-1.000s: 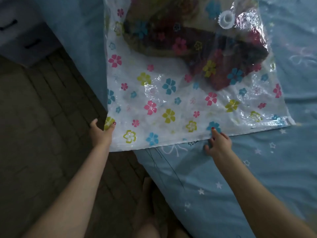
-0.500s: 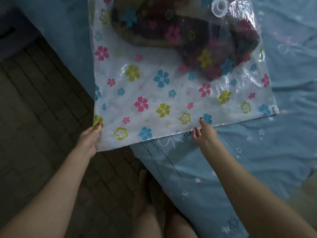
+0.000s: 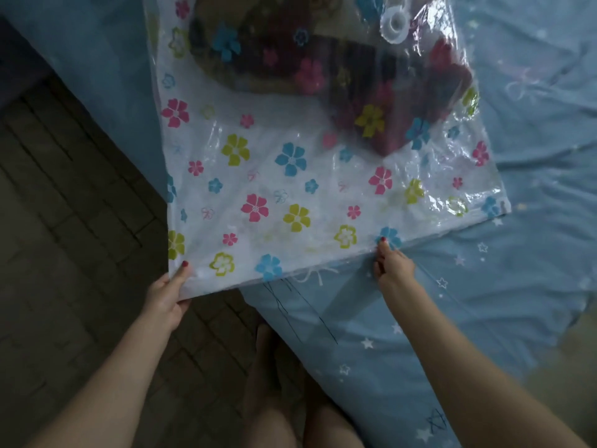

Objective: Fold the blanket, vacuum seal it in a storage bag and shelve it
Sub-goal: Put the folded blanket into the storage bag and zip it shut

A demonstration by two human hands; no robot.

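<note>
A clear storage bag (image 3: 290, 195) printed with coloured flowers lies on the bed, its near left corner hanging past the bed's edge. Inside its far half sits the folded dark red and brown blanket (image 3: 339, 76). A white round valve (image 3: 395, 25) is on the bag's top near the far edge. My left hand (image 3: 168, 295) pinches the bag's near left corner, thumb on top. My right hand (image 3: 392, 270) pinches the bag's near edge further right, by a blue flower.
The bed (image 3: 484, 302) has a light blue sheet with white stars and fills the right side. Dark tiled floor (image 3: 64, 253) lies to the left. My bare legs and foot (image 3: 271, 383) stand at the bed's corner. Part of a dark cabinet (image 3: 19, 66) shows far left.
Both hands have kept hold of the bag's near edge; the right hand has slid slightly along it. The view has shifted a little, and the bag sits much as before.
</note>
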